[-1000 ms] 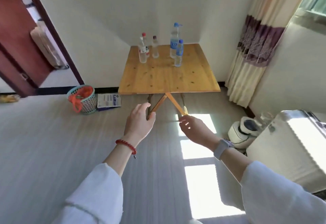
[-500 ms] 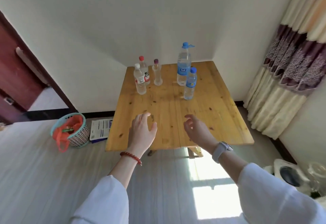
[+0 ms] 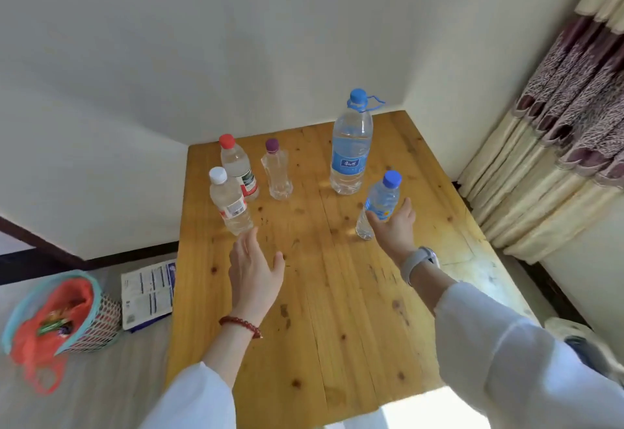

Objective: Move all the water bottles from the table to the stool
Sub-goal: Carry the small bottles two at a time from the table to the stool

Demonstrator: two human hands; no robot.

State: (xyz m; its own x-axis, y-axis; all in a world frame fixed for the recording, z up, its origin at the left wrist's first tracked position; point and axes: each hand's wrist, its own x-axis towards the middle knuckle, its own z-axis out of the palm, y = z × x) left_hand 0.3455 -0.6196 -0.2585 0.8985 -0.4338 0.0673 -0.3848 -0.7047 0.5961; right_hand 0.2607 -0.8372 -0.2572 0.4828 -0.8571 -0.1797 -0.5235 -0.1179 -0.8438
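Several water bottles stand on the wooden table. A white-capped bottle is at the left, with a red-capped bottle and a purple-capped bottle behind it. At the right stand a tall blue-capped bottle and a small blue-capped bottle. My left hand hovers open just below the white-capped bottle. My right hand is open beside the small blue-capped bottle, fingers spread around its lower part without closing. No stool is in view.
A mesh basket with a red bag and a blue-and-white packet lie on the floor left of the table. Curtains hang at the right. White walls meet behind the table.
I have come closer to the table. Both hands have reached forward over it, the left toward the white-capped bottle, the right up to the small blue-capped bottle.
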